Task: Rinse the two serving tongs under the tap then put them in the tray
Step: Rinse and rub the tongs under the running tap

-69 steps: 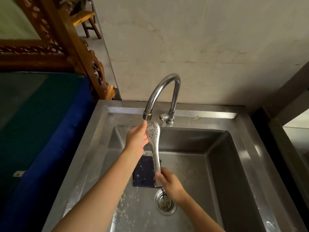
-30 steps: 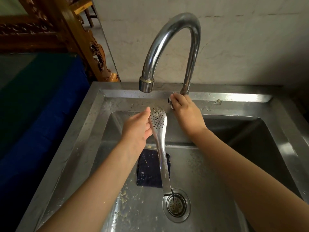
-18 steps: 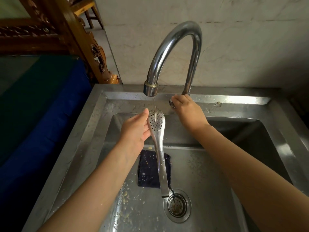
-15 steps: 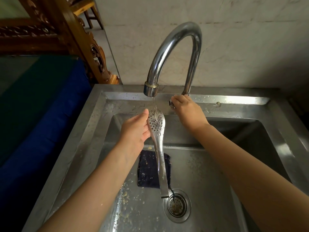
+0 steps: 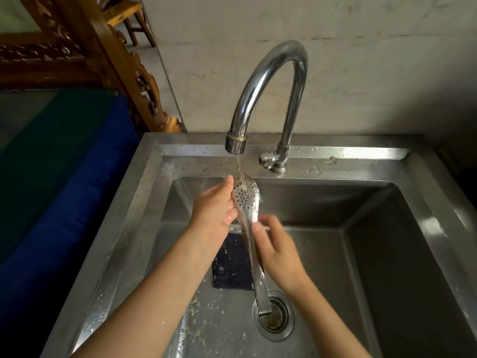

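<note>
One pair of steel serving tongs point(image 5: 245, 200) with a perforated head is held upright under the tap point(image 5: 268, 81). A thin stream of water runs from the spout onto the head. My left hand point(image 5: 215, 206) grips the tongs just below the head. My right hand point(image 5: 277, 250) touches the handle lower down, its fingers blurred by motion and curled against the metal. The handle's end hangs over the drain point(image 5: 274, 315). No second pair of tongs and no tray are in view.
The steel sink point(image 5: 361, 254) has food scraps scattered on its floor and a dark cloth point(image 5: 229, 267) lying behind the tongs. The tap lever point(image 5: 267, 158) sits at the tap's base. A blue and green surface point(image 5: 56, 177) borders the sink on the left.
My right hand left the tap lever and came down to the tongs' handle. Water now runs in a steady stream over the head. My left hand kept its grip.
</note>
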A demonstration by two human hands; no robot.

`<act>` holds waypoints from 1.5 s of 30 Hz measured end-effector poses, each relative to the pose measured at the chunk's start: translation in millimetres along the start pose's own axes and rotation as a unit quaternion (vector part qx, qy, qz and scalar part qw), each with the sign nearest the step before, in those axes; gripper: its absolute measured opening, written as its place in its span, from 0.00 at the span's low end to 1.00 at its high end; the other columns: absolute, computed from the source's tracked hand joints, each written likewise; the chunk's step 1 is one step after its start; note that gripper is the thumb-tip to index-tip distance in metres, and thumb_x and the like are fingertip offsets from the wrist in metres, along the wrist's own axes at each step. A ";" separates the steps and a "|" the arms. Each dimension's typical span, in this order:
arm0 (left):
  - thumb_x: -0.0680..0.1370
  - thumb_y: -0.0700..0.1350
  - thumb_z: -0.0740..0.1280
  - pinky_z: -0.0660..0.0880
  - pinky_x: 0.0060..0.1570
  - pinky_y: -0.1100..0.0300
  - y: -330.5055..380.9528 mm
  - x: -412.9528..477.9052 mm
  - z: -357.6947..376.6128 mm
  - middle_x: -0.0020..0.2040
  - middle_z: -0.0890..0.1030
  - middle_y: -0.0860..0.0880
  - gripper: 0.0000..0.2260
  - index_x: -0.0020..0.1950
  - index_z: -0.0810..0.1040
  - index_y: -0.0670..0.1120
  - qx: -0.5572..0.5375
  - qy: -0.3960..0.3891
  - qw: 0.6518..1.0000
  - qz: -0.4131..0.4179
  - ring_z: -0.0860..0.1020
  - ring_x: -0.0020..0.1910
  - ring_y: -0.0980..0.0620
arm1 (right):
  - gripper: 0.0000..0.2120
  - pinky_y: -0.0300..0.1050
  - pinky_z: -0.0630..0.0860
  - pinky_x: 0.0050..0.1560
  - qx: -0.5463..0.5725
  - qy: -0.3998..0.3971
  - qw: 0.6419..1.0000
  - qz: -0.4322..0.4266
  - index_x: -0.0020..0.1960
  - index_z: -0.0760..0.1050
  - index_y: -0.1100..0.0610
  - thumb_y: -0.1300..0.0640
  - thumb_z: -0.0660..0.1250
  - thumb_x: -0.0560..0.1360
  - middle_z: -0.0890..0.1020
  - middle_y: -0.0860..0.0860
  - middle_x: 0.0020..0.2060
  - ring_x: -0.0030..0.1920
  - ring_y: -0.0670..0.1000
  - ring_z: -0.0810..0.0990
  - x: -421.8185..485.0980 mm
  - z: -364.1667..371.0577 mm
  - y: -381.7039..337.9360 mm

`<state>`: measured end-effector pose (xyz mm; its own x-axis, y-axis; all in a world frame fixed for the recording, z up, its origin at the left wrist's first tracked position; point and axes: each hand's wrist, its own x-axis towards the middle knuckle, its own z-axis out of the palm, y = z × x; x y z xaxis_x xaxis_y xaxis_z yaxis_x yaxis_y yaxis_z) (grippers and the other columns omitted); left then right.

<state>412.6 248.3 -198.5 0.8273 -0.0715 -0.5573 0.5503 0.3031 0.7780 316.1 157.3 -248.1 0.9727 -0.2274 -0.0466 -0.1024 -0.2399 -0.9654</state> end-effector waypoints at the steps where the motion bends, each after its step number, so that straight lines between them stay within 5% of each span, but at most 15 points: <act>1: 0.76 0.43 0.67 0.79 0.43 0.56 -0.9 -0.6 1.5 0.48 0.83 0.41 0.06 0.48 0.78 0.41 -0.002 0.006 1.000 0.001 0.82 0.43 0.48 | 0.06 0.47 0.79 0.40 0.010 -0.017 1.000 0.020 0.45 0.72 0.48 0.49 0.59 0.78 0.81 0.59 0.39 0.38 0.50 0.81 -3.1 4.0 1.9; 4: 0.76 0.42 0.67 0.79 0.43 0.58 -6.0 -6.4 6.5 0.41 0.83 0.45 0.04 0.42 0.79 0.44 -0.002 0.002 1.000 0.023 0.82 0.39 0.51 | 0.13 0.60 0.78 0.46 0.001 -0.020 0.999 0.035 0.43 0.72 0.59 0.50 0.58 0.79 0.78 0.62 0.41 0.41 0.60 0.80 -2.4 8.7 5.1; 8: 0.72 0.39 0.71 0.79 0.42 0.57 -11.7 -14.0 8.5 0.40 0.84 0.47 0.00 0.42 0.81 0.44 0.099 -0.019 0.990 0.098 0.82 0.41 0.49 | 0.12 0.37 0.70 0.41 -0.022 0.007 1.000 -0.005 0.42 0.72 0.56 0.53 0.56 0.80 0.72 0.50 0.39 0.36 0.46 0.73 -1.8 10.7 1.1; 14: 0.73 0.51 0.69 0.80 0.43 0.55 2.1 -12.9 17.5 0.38 0.84 0.48 0.09 0.39 0.80 0.46 0.159 -0.025 0.976 0.146 0.83 0.41 0.50 | 0.13 0.45 0.66 0.36 0.006 0.050 0.998 -0.032 0.36 0.65 0.48 0.51 0.53 0.80 0.71 0.53 0.33 0.31 0.49 0.69 -10.0 12.7 -1.7; 20: 0.77 0.35 0.63 0.79 0.39 0.61 -16.7 -28.2 19.1 0.37 0.85 0.46 0.06 0.47 0.79 0.39 0.029 -0.084 0.989 0.114 0.84 0.38 0.52 | 0.16 0.46 0.67 0.35 0.033 0.068 0.997 -0.005 0.35 0.64 0.48 0.47 0.53 0.80 0.71 0.54 0.33 0.32 0.50 0.69 -7.1 16.5 -1.7; 23: 0.75 0.34 0.66 0.80 0.37 0.60 -19.6 -33.2 14.5 0.35 0.85 0.45 0.04 0.46 0.80 0.39 0.046 -0.079 0.990 0.109 0.84 0.37 0.50 | 0.16 0.33 0.65 0.33 0.009 0.090 0.996 -0.020 0.33 0.64 0.47 0.44 0.51 0.78 0.72 0.49 0.30 0.29 0.43 0.69 -14.4 15.8 3.6; 29: 0.75 0.42 0.69 0.78 0.54 0.45 -2.3 -25.8 19.3 0.47 0.83 0.37 0.04 0.43 0.80 0.41 0.057 -0.031 0.991 0.115 0.82 0.50 0.38 | 0.18 0.34 0.66 0.33 0.018 0.099 0.995 -0.019 0.34 0.67 0.53 0.50 0.54 0.80 0.73 0.51 0.30 0.29 0.43 0.70 -13.7 20.9 -1.7; 35: 0.79 0.36 0.59 0.81 0.41 0.58 -5.8 -23.3 8.0 0.41 0.85 0.45 0.08 0.49 0.79 0.40 0.027 -0.103 0.985 0.132 0.84 0.45 0.47 | 0.18 0.45 0.68 0.32 0.038 0.065 0.997 0.016 0.38 0.69 0.57 0.48 0.53 0.80 0.73 0.49 0.26 0.27 0.50 0.71 -12.7 18.5 -0.6; 38: 0.76 0.39 0.67 0.80 0.44 0.59 -2.0 -20.2 2.3 0.45 0.84 0.45 0.05 0.49 0.81 0.43 0.071 -0.056 0.983 0.157 0.83 0.47 0.49 | 0.14 0.44 0.69 0.34 -0.019 0.057 0.998 0.003 0.40 0.65 0.55 0.47 0.55 0.79 0.77 0.53 0.33 0.33 0.49 0.75 -8.2 16.8 -7.9; 42: 0.74 0.47 0.70 0.78 0.37 0.57 -4.1 -16.5 4.4 0.34 0.81 0.50 0.08 0.36 0.79 0.47 0.102 -0.008 0.977 0.184 0.79 0.36 0.52 | 0.10 0.42 0.69 0.48 -0.130 0.122 0.980 -0.085 0.46 0.69 0.57 0.51 0.57 0.79 0.71 0.52 0.50 0.47 0.49 0.72 12.5 16.0 -31.2; 45: 0.75 0.52 0.67 0.73 0.33 0.60 -3.9 -16.7 9.2 0.29 0.77 0.52 0.12 0.34 0.77 0.48 0.099 0.028 0.975 0.194 0.75 0.32 0.54 | 0.12 0.50 0.70 0.41 -0.147 0.140 0.975 -0.086 0.43 0.66 0.58 0.50 0.57 0.79 0.72 0.54 0.44 0.41 0.54 0.72 33.2 16.1 -53.9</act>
<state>397.7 239.6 -189.5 0.9733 0.0660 -0.2196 0.2120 0.1064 0.9715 357.3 177.9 -201.7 0.8898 -0.3996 0.2204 -0.0388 -0.5475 -0.8359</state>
